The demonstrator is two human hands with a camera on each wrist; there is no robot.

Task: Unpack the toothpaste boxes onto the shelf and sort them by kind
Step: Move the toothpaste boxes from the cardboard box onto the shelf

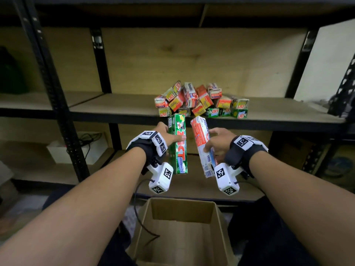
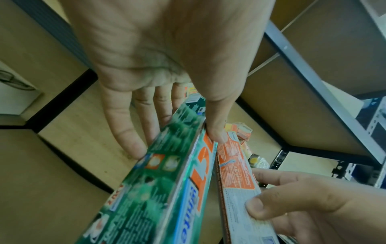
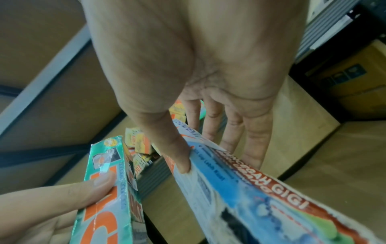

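Observation:
My left hand grips a long green toothpaste box, thumb on its front face, fingers behind it. The same green box shows in the left wrist view with my thumb on its edge. My right hand pinches a white and red toothpaste box, also seen close up as a white, blue and red box. Both boxes are held upright, side by side, just in front of the shelf board. A jumbled pile of toothpaste boxes lies on the shelf behind them.
An open cardboard carton stands on the floor below my arms, its inside looking bare. Black shelf uprights rise at the left. A white box with cables sits on the lower shelf at the left.

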